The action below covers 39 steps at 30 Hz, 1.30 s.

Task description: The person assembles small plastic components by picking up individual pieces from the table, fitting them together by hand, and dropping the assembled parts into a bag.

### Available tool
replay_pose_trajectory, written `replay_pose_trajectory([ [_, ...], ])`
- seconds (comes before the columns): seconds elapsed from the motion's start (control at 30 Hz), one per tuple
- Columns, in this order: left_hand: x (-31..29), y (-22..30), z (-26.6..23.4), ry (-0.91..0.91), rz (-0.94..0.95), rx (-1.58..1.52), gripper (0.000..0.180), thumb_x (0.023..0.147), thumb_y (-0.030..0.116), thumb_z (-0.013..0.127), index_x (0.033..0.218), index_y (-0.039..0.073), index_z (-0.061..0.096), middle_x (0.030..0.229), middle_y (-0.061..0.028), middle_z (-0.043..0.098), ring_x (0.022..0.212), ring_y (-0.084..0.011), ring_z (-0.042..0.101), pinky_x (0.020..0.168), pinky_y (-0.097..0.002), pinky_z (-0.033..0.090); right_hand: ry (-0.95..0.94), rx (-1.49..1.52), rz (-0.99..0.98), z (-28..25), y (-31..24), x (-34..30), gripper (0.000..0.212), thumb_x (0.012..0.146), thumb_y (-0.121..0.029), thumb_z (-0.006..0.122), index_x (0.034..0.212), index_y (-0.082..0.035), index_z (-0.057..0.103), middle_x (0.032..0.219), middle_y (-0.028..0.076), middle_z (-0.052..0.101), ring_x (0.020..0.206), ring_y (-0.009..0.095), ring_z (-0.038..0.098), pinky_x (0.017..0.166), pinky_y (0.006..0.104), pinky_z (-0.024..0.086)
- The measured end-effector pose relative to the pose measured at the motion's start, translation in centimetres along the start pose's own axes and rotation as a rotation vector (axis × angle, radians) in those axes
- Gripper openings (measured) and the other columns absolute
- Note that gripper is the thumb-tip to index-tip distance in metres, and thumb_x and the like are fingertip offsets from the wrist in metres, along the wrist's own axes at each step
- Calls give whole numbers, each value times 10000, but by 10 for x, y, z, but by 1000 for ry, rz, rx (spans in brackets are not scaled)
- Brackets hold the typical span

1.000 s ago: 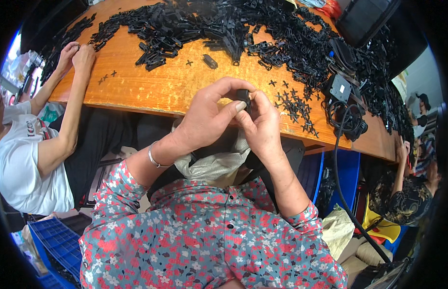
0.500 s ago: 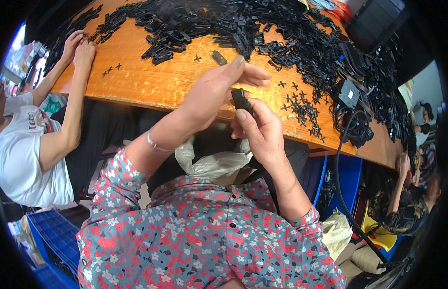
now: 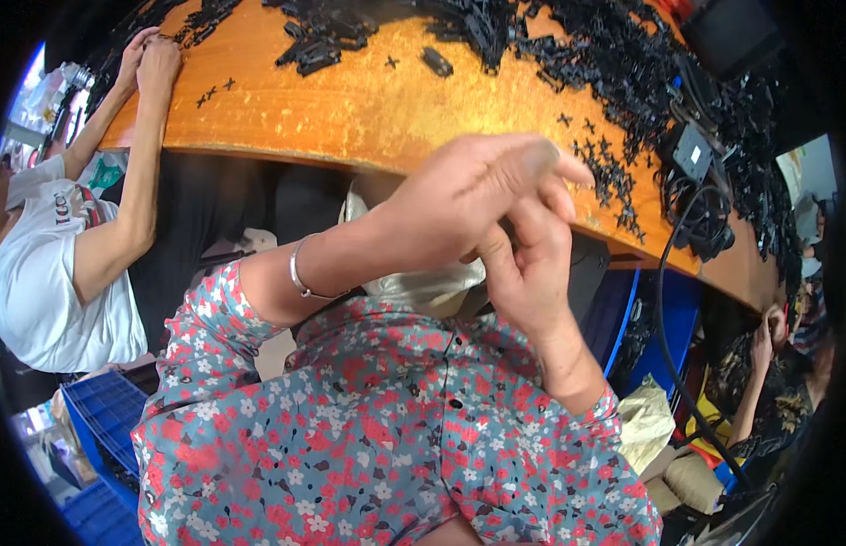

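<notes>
My left hand (image 3: 491,187) lies over my right hand (image 3: 539,264) just in front of the table edge, its fingers bent across the right one's fingertips. The right hand's fingers are curled, with the thumb pressed in. A black plastic part showed in that hand earlier; now the left hand covers whatever is between them. Beyond them on the wooden table (image 3: 323,118) lie a single black piece (image 3: 436,62) and a small black cross (image 3: 391,62). Many more small black crosses (image 3: 612,182) are scattered to the right.
Heaps of black plastic parts (image 3: 614,55) cover the table's far side. A black box with coiled cable (image 3: 691,155) sits at the right. One person's hands (image 3: 154,64) work at the left; another person (image 3: 759,364) sits far right. Blue crates (image 3: 104,414) stand below.
My left hand has come down and right over my right hand, hiding the black plastic part. Both hands are now nearer me relative to the table, and the view has shifted.
</notes>
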State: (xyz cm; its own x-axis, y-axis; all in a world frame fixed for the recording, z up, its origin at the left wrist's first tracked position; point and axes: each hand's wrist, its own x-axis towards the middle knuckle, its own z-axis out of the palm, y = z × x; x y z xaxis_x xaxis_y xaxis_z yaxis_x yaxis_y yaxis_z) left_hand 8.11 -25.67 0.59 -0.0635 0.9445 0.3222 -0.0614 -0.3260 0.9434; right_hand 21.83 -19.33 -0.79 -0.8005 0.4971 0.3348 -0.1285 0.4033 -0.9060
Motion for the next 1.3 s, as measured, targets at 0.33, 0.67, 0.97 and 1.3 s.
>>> replay_pose_trajectory([
  [0.33, -11, -20, -36, 296, -235, -651, 571, 1126, 436, 293, 1324, -30, 556, 1099, -159, 701, 989, -216, 684, 917, -341, 543, -242, 254, 356, 10, 6, 25, 244, 1053, -213, 579, 952, 1, 637, 672, -6, 595, 554, 71, 566, 515, 247, 453],
  [0.67, -20, -19, -19, 253, -195, -223, 603, 1114, 490, 306, 1289, -13, 591, 1038, -146, 706, 947, -182, 679, 834, -289, 552, -150, 258, 304, 24, 15, 13, 170, 1022, -84, 580, 1098, 49, 653, 730, 16, 599, 571, 87, 569, 513, 244, 454],
  [0.97, -14, -32, -41, 568, -135, -427, 352, 1101, 299, 458, 1192, -7, 606, 924, -57, 679, 834, -121, 639, 807, -270, 527, -325, 325, 444, 14, 8, 26, 248, 1039, -158, 595, 1190, 39, 609, 790, -3, 597, 619, 70, 572, 572, 237, 480],
  [1.3, -18, -31, -40, 557, -160, -374, 343, 1104, 293, 462, 1216, -7, 583, 931, -46, 674, 836, -103, 630, 809, -259, 513, -283, 174, 293, 21, 24, 10, 307, 1088, -232, 510, 1177, 53, 586, 829, 61, 652, 663, 122, 648, 632, 247, 528],
])
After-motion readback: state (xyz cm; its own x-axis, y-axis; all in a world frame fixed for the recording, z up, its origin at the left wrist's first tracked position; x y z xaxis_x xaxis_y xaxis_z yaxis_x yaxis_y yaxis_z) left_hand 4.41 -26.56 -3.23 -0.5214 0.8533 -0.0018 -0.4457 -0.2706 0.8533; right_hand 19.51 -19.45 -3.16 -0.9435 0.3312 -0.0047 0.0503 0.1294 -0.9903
